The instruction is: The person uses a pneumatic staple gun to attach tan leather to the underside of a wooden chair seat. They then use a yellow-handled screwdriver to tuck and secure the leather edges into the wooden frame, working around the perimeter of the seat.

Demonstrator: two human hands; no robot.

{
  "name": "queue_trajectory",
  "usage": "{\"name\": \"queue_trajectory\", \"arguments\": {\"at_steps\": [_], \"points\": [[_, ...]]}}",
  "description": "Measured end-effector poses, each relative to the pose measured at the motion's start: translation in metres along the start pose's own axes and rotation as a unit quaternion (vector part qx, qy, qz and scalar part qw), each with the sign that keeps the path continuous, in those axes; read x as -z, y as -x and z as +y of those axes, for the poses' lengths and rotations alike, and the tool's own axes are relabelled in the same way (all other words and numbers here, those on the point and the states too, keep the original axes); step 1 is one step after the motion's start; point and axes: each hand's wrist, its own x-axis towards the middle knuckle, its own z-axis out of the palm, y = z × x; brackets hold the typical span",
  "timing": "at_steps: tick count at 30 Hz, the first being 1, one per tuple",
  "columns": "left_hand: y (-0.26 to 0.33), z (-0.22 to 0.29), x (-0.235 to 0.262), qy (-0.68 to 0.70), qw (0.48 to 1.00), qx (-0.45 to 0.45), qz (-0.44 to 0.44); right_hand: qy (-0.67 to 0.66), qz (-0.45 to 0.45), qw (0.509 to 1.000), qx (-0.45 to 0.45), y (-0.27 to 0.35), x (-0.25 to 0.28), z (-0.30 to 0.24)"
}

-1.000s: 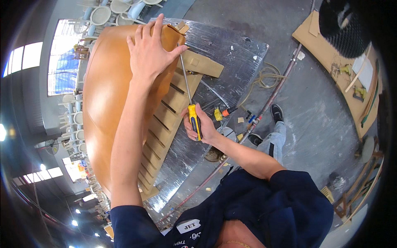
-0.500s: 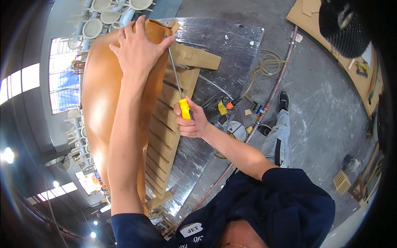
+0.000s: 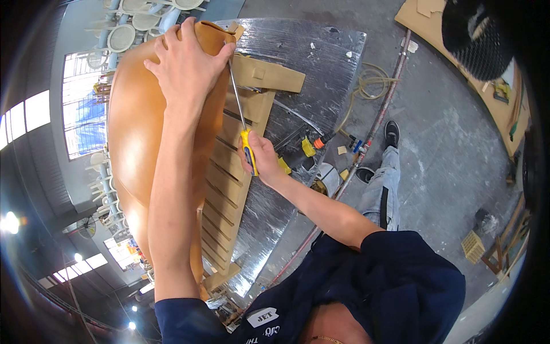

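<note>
My left hand (image 3: 186, 66) lies spread on tan leather upholstery (image 3: 137, 120), its thumb at the edge near the top corner. It grips nothing. In my right hand (image 3: 262, 157) is a screwdriver (image 3: 246, 139) with a yellow and dark handle and a long metal shaft. The shaft points up to the leather edge beside my left thumb, where the tip is hard to make out. Under the leather shows a slatted tan frame (image 3: 226, 178), with a flat crosspiece (image 3: 269, 74) sticking out at its upper end.
The frame rests on a plastic-wrapped dark surface (image 3: 326, 63). Right of it, a power tool with yellow parts (image 3: 308, 147) joins a coiled air hose (image 3: 372, 86). A pipe (image 3: 385, 103) crosses the floor. Cardboard (image 3: 424, 34) lies at upper right; a small crate (image 3: 473, 250) stands lower right.
The screwdriver handle has turned in my right hand, and my fingers have shifted round it. My left hand and the leather's top corner have moved slightly up and left in view.
</note>
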Motion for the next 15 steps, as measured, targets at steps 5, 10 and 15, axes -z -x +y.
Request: {"name": "queue_trajectory", "arguments": {"at_steps": [5, 10, 15], "points": [[0.002, -0.007, -0.006, 0.019, 0.999, -0.019, 0.035, 0.084, 0.106, 0.989, 0.057, -0.005, -0.033, 0.022], [0.0, -0.006, -0.008, 0.039, 0.997, -0.036, 0.057, 0.135, 0.193, 0.969, 0.078, -0.036, -0.06, 0.057], [0.003, -0.008, -0.011, 0.036, 0.995, -0.044, 0.076, 0.214, 0.202, 0.944, 0.148, -0.039, -0.07, 0.049]]}}
